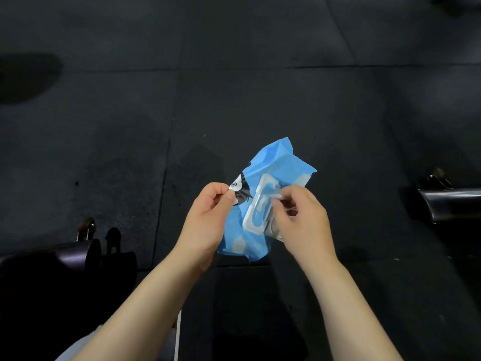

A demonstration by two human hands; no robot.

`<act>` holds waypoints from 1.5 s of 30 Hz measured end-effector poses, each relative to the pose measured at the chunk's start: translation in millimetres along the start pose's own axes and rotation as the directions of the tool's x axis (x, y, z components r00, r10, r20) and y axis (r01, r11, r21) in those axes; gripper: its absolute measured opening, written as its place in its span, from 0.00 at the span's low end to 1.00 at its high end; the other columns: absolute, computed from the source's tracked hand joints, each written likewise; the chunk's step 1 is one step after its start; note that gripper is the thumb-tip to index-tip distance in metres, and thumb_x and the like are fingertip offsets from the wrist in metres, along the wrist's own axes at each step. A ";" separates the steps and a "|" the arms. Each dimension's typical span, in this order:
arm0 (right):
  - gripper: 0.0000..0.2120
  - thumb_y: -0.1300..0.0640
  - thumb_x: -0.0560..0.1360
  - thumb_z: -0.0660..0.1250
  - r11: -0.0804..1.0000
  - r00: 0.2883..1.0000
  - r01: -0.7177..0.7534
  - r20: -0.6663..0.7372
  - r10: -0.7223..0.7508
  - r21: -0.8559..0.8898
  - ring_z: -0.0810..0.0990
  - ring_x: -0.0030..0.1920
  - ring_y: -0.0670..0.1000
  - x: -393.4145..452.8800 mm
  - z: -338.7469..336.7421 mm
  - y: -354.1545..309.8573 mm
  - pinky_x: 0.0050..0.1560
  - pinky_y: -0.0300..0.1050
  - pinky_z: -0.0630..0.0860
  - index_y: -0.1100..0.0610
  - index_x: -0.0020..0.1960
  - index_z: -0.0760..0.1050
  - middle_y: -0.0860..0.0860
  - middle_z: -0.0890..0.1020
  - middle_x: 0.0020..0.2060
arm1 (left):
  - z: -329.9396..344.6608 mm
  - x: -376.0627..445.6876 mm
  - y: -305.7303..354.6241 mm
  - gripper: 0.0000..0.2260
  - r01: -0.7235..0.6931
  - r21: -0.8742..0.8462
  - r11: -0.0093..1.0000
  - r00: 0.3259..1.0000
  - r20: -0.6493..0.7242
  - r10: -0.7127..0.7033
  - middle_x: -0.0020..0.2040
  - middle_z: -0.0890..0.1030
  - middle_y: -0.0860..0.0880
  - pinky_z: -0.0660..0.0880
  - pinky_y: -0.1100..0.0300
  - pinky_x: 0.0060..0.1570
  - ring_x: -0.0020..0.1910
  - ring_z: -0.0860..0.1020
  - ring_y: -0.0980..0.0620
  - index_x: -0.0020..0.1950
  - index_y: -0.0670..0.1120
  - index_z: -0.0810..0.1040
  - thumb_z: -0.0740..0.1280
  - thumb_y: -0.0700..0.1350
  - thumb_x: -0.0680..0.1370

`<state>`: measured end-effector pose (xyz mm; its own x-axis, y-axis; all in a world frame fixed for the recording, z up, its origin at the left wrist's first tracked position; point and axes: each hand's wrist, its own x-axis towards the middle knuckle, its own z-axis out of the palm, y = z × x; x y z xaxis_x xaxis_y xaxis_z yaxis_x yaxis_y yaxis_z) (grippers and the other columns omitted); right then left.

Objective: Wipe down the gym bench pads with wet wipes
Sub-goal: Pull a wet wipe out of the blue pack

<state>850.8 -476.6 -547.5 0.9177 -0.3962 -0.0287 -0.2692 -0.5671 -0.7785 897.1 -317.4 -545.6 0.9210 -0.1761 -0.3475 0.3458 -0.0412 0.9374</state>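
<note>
Careful: mid-frame, your left hand [212,204] only pinches the blue wipe pack [263,201] by its edge while your right hand [299,212] fingers grasp the clear lid [260,212]; tugging hard could drop it.

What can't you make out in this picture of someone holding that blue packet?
- Wet wipes pack, head view: whether a wipe is coming out; the right hand covers the plastic lid, and its fingers are motion-blurred.
- Pack's printing: the left hand pinches over it, and the pack is crumpled.
- Bench pad: cut off by the right edge.
- Dark equipment lower left: too dim to identify.
</note>
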 end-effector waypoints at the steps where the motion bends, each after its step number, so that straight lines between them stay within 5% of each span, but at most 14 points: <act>1: 0.01 0.53 0.77 0.67 0.999 0.999 0.040 -0.018 -0.040 -0.005 0.75 0.47 0.38 -0.1 -0.1 -0.6 0.42 0.28 0.70 0.49 0.47 0.74 0.39 0.75 0.44 | -0.4 -1.2 1.1 0.06 0.003 -0.003 1.000 1.000 -0.009 -0.003 0.43 0.78 0.44 0.69 0.47 0.44 0.43 0.72 0.45 0.41 0.52 0.76 0.63 0.53 0.75; 4: 0.04 0.57 0.76 0.68 0.992 0.995 0.095 -0.045 -0.092 0.080 0.76 0.46 0.41 0.6 0.8 -2.5 0.43 0.28 0.72 0.52 0.44 0.75 0.42 0.76 0.42 | -3.7 -2.9 2.4 0.06 0.012 -0.021 1.000 0.999 -0.050 -0.013 0.43 0.78 0.45 0.70 0.47 0.45 0.44 0.73 0.46 0.42 0.52 0.77 0.63 0.52 0.75; 8: 0.05 0.56 0.76 0.69 0.978 0.999 -0.005 -0.043 0.014 0.211 0.77 0.42 0.40 0.6 1.6 -7.7 0.40 0.27 0.72 0.50 0.42 0.75 0.43 0.78 0.39 | -5.8 -2.6 3.5 0.09 0.022 -0.011 1.000 0.998 -0.066 -0.023 0.42 0.78 0.48 0.70 0.48 0.44 0.44 0.73 0.47 0.42 0.52 0.77 0.62 0.47 0.81; 14: 0.10 0.49 0.75 0.70 0.951 0.989 -0.131 -0.027 0.145 0.278 0.78 0.33 0.45 1.6 6.4 -6.6 0.36 0.39 0.76 0.52 0.37 0.75 0.47 0.79 0.31 | -4.9 -5.8 4.5 0.10 0.089 -0.039 0.995 0.995 -0.029 -0.090 0.45 0.80 0.46 0.72 0.47 0.45 0.45 0.76 0.46 0.42 0.51 0.78 0.61 0.47 0.82; 20: 0.03 0.53 0.73 0.73 0.971 0.996 -0.075 0.069 0.060 0.227 0.79 0.41 0.43 -1.3 9.5 -9.4 0.44 0.34 0.77 0.48 0.41 0.80 0.44 0.81 0.39 | -6.8 -4.6 5.1 0.09 0.103 -0.106 0.989 0.992 -0.060 -0.109 0.45 0.80 0.46 0.74 0.47 0.47 0.45 0.77 0.46 0.44 0.50 0.79 0.62 0.46 0.82; 25: 0.06 0.53 0.73 0.73 0.964 0.981 -0.193 0.070 0.183 0.185 0.79 0.39 0.44 -2.4 19.1 -14.7 0.43 0.37 0.77 0.50 0.38 0.80 0.44 0.81 0.34 | -3.3 -7.8 4.0 0.08 0.134 -0.096 0.986 0.989 -0.056 -0.140 0.42 0.80 0.48 0.74 0.51 0.42 0.42 0.77 0.48 0.45 0.48 0.77 0.61 0.44 0.83; 32: 0.08 0.52 0.75 0.69 0.939 0.973 -0.230 0.086 0.215 0.257 0.76 0.34 0.43 -7.4 28.3 -20.1 0.39 0.37 0.75 0.52 0.38 0.80 0.44 0.79 0.30 | -5.4 -7.8 4.7 0.08 0.118 -0.106 0.987 0.991 -0.055 -0.124 0.46 0.81 0.44 0.75 0.46 0.48 0.45 0.77 0.45 0.47 0.47 0.78 0.61 0.45 0.82; 38: 0.17 0.55 0.76 0.65 0.944 0.964 -0.260 0.115 0.241 0.201 0.67 0.29 0.44 -6.6 30.7 -21.9 0.32 0.36 0.66 0.54 0.30 0.68 0.44 0.69 0.26 | -5.2 -6.0 4.2 0.10 0.102 -0.010 0.995 0.994 -0.046 -0.103 0.43 0.79 0.48 0.72 0.49 0.45 0.44 0.74 0.47 0.42 0.52 0.77 0.61 0.46 0.81; 45: 0.10 0.58 0.77 0.59 0.843 0.922 -0.375 0.251 0.295 0.386 0.70 0.37 0.48 -0.8 23.0 -23.8 0.40 0.44 0.71 0.57 0.38 0.68 0.51 0.72 0.34 | -11.3 3.1 5.3 0.08 0.110 -0.002 0.994 0.985 -0.135 -0.109 0.44 0.80 0.49 0.72 0.51 0.45 0.44 0.75 0.49 0.43 0.53 0.78 0.62 0.48 0.80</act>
<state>863.2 -446.2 -543.4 0.8402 -0.3508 -0.4135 -0.4581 -0.0510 -0.8874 903.9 -307.1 -542.0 0.8934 -0.0361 -0.4478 0.4454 -0.0587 0.8934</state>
